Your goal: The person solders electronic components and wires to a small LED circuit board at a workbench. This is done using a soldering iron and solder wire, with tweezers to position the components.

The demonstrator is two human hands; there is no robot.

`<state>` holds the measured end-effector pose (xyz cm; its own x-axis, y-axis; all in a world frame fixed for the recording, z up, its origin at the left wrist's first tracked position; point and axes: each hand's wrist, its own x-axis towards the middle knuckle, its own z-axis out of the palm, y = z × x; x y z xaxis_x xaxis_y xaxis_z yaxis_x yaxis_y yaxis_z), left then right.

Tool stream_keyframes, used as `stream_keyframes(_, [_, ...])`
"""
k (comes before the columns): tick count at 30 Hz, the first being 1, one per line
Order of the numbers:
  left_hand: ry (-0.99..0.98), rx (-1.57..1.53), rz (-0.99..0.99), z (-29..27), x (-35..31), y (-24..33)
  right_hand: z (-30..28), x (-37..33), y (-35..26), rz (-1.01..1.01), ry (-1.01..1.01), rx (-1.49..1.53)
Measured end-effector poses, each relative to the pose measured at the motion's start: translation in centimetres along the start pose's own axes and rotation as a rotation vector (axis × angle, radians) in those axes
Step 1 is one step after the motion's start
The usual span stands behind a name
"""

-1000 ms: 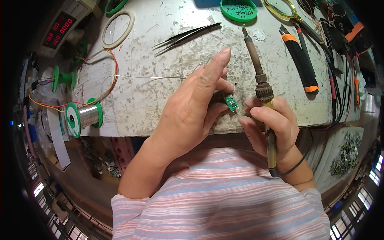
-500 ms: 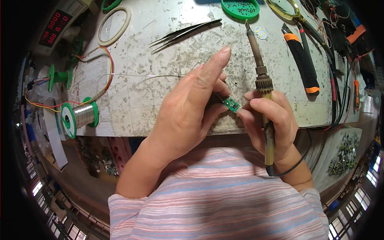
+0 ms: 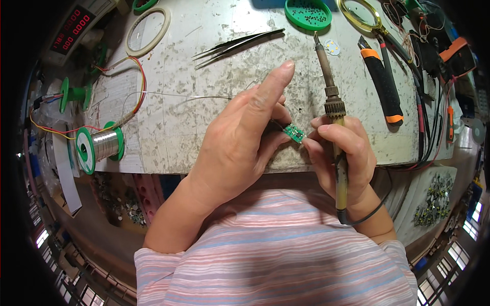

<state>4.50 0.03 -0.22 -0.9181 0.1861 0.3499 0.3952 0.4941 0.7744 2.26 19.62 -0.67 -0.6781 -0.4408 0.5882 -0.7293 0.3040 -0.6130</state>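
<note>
Between my hands, close to the table's front edge, is a small green circuit board (image 3: 294, 133). My left hand (image 3: 240, 135) pinches its left end, with one finger raised away from it. A thin solder wire (image 3: 191, 96) runs from that hand leftward toward the solder spool (image 3: 102, 145). My right hand (image 3: 347, 153) is closed around the handle of a soldering iron (image 3: 334, 104), and its thumb and fingertip are at the board's right end. The iron's tip points to the far side, near a green dish, away from the board.
Black tweezers (image 3: 237, 45) lie beyond my hands. A green dish (image 3: 308, 26) holds small dark parts. At the right are a utility knife (image 3: 383, 84) and a magnifying glass (image 3: 378, 23). A tape roll (image 3: 128, 45) and a red-digit display unit (image 3: 74, 31) stand at the left.
The circuit board has tilted slightly, so more of its face shows. My view has shifted a little. Both hands keep their holds.
</note>
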Motion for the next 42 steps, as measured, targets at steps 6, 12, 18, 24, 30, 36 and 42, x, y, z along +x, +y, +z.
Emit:
stream_keyframes(6, [-0.003,0.018,0.023,0.0,0.0,-0.3,0.0,0.1,0.1,-0.01,-0.002,0.002])
stream_keyframes(12, [-0.009,0.026,0.003,0.0,0.1,0.0,0.0,0.1,0.1,-0.011,0.0,0.01])
stream_keyframes(18, [-0.025,0.003,-0.032,-0.1,0.1,0.0,-0.5,-0.3,-0.5,0.086,-0.024,0.044])
stream_keyframes(24, [-0.025,0.0,0.002,0.0,0.2,-0.2,-3.7,-0.4,-0.2,0.124,0.179,0.202])
stream_keyframes(30, [-0.034,-0.06,0.039,0.1,0.4,-0.6,-6.8,2.0,-0.8,-0.069,0.147,0.252])
stream_keyframes(36, [-0.029,-0.064,0.023,-0.3,-0.1,-0.6,-6.7,4.1,-1.8,-0.141,-0.219,0.176])
stream_keyframes(42, [-0.029,-0.108,0.022,-0.1,0.0,-0.6,-6.2,4.9,-2.0,-0.149,-0.257,0.097])
